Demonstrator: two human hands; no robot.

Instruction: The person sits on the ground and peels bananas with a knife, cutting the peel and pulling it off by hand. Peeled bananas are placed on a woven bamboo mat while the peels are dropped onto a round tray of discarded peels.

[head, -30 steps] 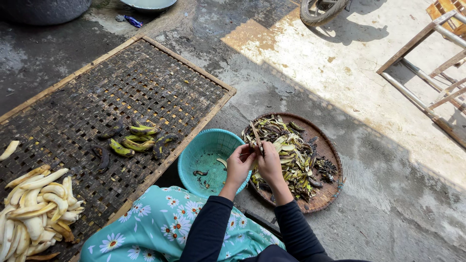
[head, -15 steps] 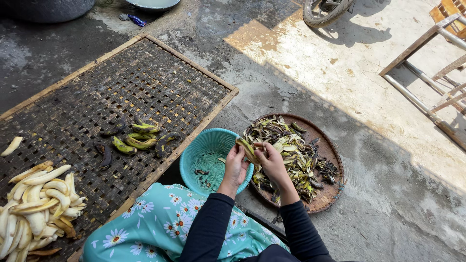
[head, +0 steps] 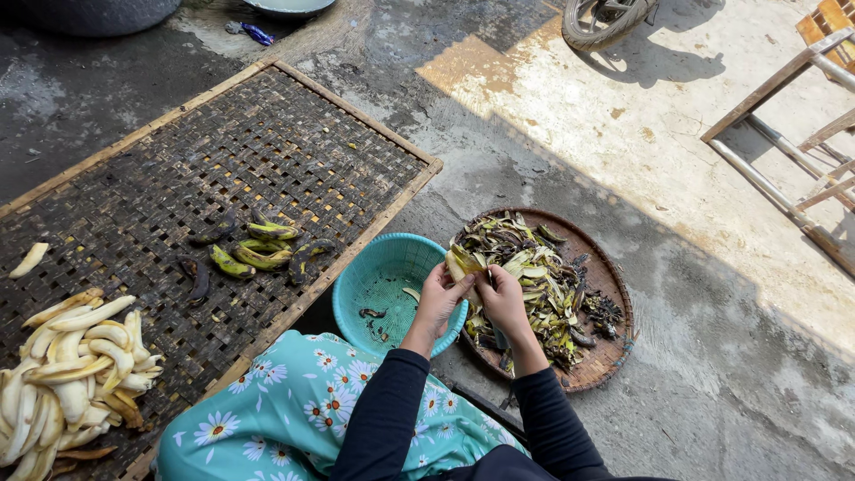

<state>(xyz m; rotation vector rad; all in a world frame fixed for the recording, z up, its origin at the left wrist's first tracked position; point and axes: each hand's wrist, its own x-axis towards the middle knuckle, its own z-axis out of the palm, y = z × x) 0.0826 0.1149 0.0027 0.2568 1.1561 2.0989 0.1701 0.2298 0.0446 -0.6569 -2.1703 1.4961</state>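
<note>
Both hands meet just above the gap between the teal bowl (head: 392,276) and the round tray (head: 614,303). The left hand (head: 438,301) is curled closed around a banana (head: 463,261), whose yellow-green tip and loose peel stick out at 12 o'clock from the fingers. The right hand (head: 501,298) is closed too, thumb and fingers pinched at the same banana; it touches the left hand. Whether it also holds a tool I cannot tell.

The tray, at 3 o'clock from the hands, is heaped with peels (head: 534,276), green, yellow and blackened. The bowl, at 9 o'clock, holds only a few scraps. Both stand on the concrete floor (head: 695,392), damp and dark near the person, sunlit toward 1 o'clock.

At 9 to 10 o'clock lies a large woven mat (head: 267,151) with a wooden frame. A few unpeeled green bananas (head: 258,249) lie near its middle, and a pile of peeled bananas (head: 71,374) sits at its 8 o'clock corner, one lying apart. A tyre (head: 606,20) shows at 12 o'clock, and a wooden frame (head: 784,116) at 2 o'clock.
</note>
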